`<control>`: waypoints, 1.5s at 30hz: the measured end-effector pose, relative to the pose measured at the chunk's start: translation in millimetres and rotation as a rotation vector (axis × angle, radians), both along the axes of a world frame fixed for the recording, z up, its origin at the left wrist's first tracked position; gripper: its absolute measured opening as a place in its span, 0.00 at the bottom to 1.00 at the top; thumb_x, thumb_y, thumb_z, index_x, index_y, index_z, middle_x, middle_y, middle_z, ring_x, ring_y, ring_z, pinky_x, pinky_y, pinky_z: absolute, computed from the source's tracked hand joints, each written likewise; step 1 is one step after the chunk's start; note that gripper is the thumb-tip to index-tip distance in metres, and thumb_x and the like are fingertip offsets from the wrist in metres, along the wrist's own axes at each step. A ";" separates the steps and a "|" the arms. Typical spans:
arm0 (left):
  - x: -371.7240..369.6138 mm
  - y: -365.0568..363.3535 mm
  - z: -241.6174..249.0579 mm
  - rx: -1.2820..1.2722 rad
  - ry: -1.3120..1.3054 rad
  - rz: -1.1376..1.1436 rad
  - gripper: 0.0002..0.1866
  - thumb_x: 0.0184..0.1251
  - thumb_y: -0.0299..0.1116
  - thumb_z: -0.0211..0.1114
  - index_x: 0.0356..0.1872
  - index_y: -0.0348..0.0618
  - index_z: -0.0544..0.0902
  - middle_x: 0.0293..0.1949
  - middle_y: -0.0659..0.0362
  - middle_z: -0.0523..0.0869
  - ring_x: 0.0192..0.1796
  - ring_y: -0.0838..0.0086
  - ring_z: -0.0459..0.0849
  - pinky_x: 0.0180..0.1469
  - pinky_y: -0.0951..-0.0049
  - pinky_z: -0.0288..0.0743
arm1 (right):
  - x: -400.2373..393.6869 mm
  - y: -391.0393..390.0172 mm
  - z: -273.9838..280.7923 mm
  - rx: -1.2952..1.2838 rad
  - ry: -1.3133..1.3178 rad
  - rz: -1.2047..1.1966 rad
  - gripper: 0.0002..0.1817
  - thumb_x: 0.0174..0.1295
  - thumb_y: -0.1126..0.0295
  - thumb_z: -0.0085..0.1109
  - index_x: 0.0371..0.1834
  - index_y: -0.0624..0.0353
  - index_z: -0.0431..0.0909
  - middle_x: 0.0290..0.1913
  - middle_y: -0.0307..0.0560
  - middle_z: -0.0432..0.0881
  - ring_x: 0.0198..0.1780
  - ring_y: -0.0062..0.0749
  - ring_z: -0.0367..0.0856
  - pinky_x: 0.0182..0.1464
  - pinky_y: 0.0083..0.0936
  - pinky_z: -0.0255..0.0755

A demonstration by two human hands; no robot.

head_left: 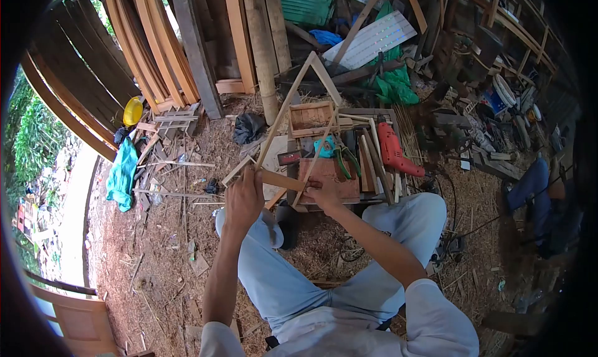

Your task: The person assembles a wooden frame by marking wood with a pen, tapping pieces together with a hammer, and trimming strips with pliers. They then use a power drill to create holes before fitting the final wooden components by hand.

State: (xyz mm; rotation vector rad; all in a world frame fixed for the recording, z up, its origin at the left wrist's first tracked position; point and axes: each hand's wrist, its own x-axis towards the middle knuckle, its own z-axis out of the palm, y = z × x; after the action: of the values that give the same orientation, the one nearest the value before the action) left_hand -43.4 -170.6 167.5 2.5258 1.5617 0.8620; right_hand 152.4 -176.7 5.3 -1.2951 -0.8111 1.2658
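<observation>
A narrow wooden frame [284,115] of joined strips stands up between my hands, with its peak pointing away from me. My left hand [245,198] is closed round its left lower corner. At the right lower end, my right hand [323,194] pinches the frame where a short flat wooden piece [281,180] crosses between the two sides. Just beyond my right hand lie green-handled pliers [347,161], a teal tool [324,147] and a small dark red object [289,158].
A red power drill [396,151] lies right of an open wooden box [311,116]. Wood strips [367,164] are beside the pliers. A black bag [248,128] and a bamboo post [260,58] stand behind. Scraps and shavings cover the ground [162,257]. A yellow object [132,111] is far left.
</observation>
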 end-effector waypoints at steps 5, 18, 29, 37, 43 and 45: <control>3.3 -2.3 -5.6 0.042 -0.004 0.014 0.09 0.73 0.33 0.52 0.41 0.37 0.74 0.22 0.44 0.82 0.25 0.46 0.82 0.26 0.49 0.73 | -3.7 2.3 -0.3 0.005 -0.184 0.060 0.15 0.55 0.87 0.54 0.48 0.71 0.76 0.42 0.48 0.80 0.43 0.32 0.83 0.49 0.25 0.83; 24.4 -4.0 3.8 0.087 0.023 0.016 0.09 0.73 0.34 0.52 0.36 0.38 0.73 0.27 0.46 0.83 0.27 0.48 0.83 0.25 0.51 0.72 | 2.0 -0.4 9.0 0.016 -0.552 0.065 0.13 0.50 0.79 0.53 0.40 0.66 0.77 0.33 0.52 0.79 0.35 0.40 0.81 0.36 0.37 0.73; 53.4 -6.8 11.9 0.088 0.021 -0.082 0.09 0.71 0.36 0.55 0.36 0.42 0.73 0.26 0.50 0.83 0.24 0.51 0.84 0.22 0.53 0.76 | 136.7 -9.5 18.3 -0.179 -1.742 -0.340 0.25 0.49 0.73 0.64 0.51 0.64 0.68 0.52 0.57 0.67 0.56 0.52 0.70 0.40 0.46 0.77; 55.6 -7.6 13.0 -0.050 -0.019 -0.071 0.09 0.73 0.38 0.53 0.38 0.44 0.75 0.21 0.46 0.82 0.25 0.46 0.82 0.26 0.48 0.72 | 153.4 11.3 8.7 -0.206 -1.754 -0.352 0.21 0.55 0.73 0.59 0.51 0.67 0.66 0.46 0.60 0.76 0.50 0.54 0.77 0.37 0.43 0.80; 54.1 -5.9 7.7 -0.059 -0.038 -0.072 0.09 0.72 0.39 0.54 0.40 0.44 0.75 0.19 0.45 0.82 0.24 0.46 0.83 0.26 0.47 0.73 | 180.7 7.3 87.2 -0.145 -0.750 -0.276 0.17 0.69 0.63 0.49 0.47 0.70 0.70 0.38 0.59 0.81 0.39 0.49 0.83 0.39 0.40 0.75; 56.2 -8.3 8.5 -0.074 -0.044 -0.082 0.10 0.71 0.38 0.55 0.40 0.43 0.75 0.19 0.45 0.82 0.24 0.46 0.83 0.27 0.47 0.74 | 174.8 -5.9 103.0 0.010 -0.750 -0.411 0.18 0.71 0.63 0.48 0.53 0.69 0.70 0.35 0.53 0.80 0.35 0.38 0.80 0.36 0.33 0.72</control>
State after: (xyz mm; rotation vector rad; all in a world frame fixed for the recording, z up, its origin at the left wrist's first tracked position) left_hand 12.8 -178.9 176.1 2.4831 1.4385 0.8275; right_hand 327.2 -182.7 108.3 -1.8449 -0.9839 0.4306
